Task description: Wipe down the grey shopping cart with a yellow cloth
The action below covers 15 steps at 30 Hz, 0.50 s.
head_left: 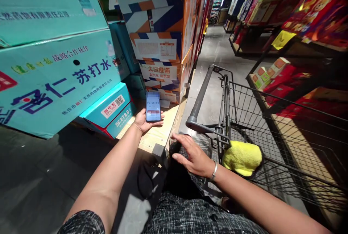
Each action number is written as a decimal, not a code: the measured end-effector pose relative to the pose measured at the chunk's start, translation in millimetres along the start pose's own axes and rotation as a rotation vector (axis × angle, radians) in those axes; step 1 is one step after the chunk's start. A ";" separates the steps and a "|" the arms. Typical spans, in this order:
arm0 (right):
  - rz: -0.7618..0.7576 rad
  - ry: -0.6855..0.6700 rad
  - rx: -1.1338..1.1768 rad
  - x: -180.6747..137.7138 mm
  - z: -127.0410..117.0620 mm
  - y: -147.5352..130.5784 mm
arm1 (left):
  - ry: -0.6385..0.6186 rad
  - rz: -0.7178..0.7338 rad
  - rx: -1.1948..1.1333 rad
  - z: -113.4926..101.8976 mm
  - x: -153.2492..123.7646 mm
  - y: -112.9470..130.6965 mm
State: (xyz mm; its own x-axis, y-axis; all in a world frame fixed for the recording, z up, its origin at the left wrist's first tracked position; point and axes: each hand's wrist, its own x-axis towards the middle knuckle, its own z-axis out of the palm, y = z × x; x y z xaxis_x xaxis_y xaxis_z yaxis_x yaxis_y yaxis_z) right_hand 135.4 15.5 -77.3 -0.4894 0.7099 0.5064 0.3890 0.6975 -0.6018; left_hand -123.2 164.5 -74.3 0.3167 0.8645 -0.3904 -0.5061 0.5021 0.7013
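Note:
A smartphone [153,108] with a timer at zeros on its lit screen rests in my left hand [145,121], with fingertips showing along its right side. Below the phone and hand is a pale wooden board [136,138]. My right hand [191,156] hovers above my lap, its fingers stretched out and the thumb apart, holding nothing. A silver bracelet [214,170] circles that wrist. Just to the right of this hand stands a grey shopping cart [199,92], with a yellow cloth [243,158] draped over its near edge.
Large turquoise cartons [54,71] are stacked on the left, with a smaller turquoise box [108,107] beside them. Orange, white and blue cartons [160,45] rise behind the phone. Shelves with red packages [312,13] line the right side. A grey floor aisle [217,45] runs ahead.

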 end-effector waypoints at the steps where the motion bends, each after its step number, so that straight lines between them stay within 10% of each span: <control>1: 0.068 0.011 0.024 5.2 7.6 7.1 | 0.003 -0.018 0.005 -2.2 3.3 2.6; 15: 0.595 0.273 -0.068 102.2 65.2 72.4 | 0.016 -0.191 0.064 -16.4 22.3 16.3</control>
State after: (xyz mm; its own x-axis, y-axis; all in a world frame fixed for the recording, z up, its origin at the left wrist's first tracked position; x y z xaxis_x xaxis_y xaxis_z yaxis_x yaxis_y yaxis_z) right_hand 62.6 132.2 -109.3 0.0364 0.9693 0.2433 0.5851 0.1767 -0.7915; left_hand -137.5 192.4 -81.4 0.3891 0.7541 -0.5291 -0.3859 0.6550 0.6497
